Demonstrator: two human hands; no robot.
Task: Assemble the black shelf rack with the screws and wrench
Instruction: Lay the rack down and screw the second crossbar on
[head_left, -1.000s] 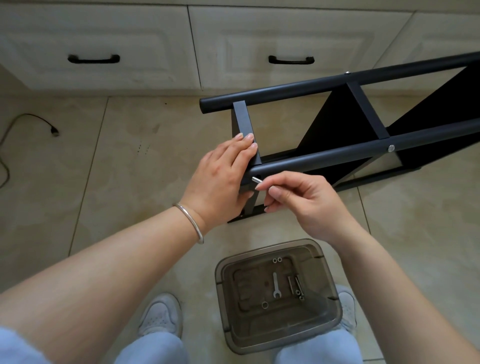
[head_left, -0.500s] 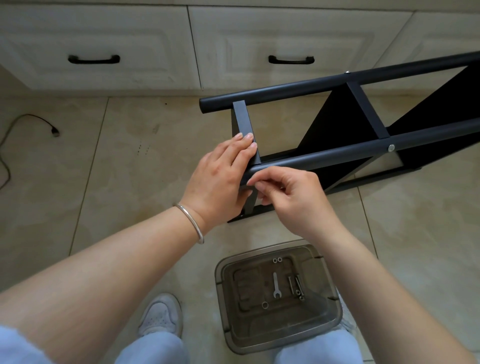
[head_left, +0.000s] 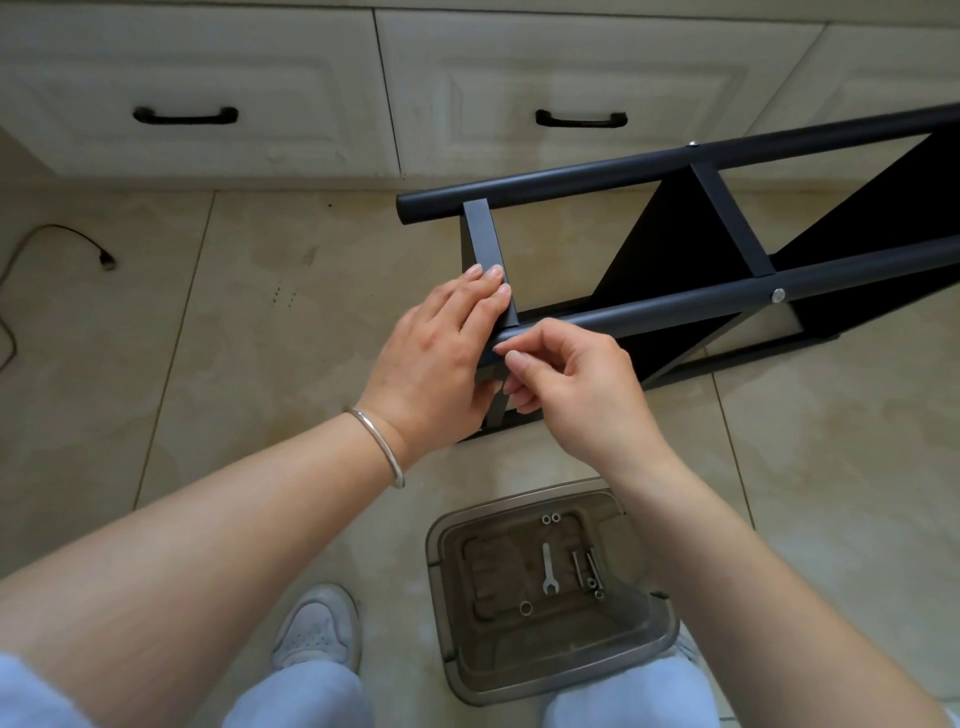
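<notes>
Beige floor tiles (head_left: 249, 332) under white cabinet drawers (head_left: 208, 88) along the back; cable end (head_left: 106, 261) lying at far left. Black shelf rack (head_left: 675, 306) on its side across the tiles, one bolt head (head_left: 777, 295) already seated further along the near tube. Left hand (head_left: 441, 364) laid over the end crossbar (head_left: 485, 244), fingers fairly straight, pressing it against the near tube (head_left: 649, 314). Right hand (head_left: 566, 374) at the tube's end, thumb and forefinger pinched together, apparently on a screw being fed into the joint, though the screw itself stays hidden behind the fingertips. Brown plastic tray (head_left: 649, 639) between the feet, holding the wrench (head_left: 548, 569), spare screws (head_left: 587, 569) and washers (head_left: 550, 518).

To do this well: hold crossbar and tube holes lined up with steady left-hand pressure, start the thread by fingertip alone, straight into the hole. At any binding, back off and re-seat rather than forcing. Reach for the wrench only once the screw runs freely.
</notes>
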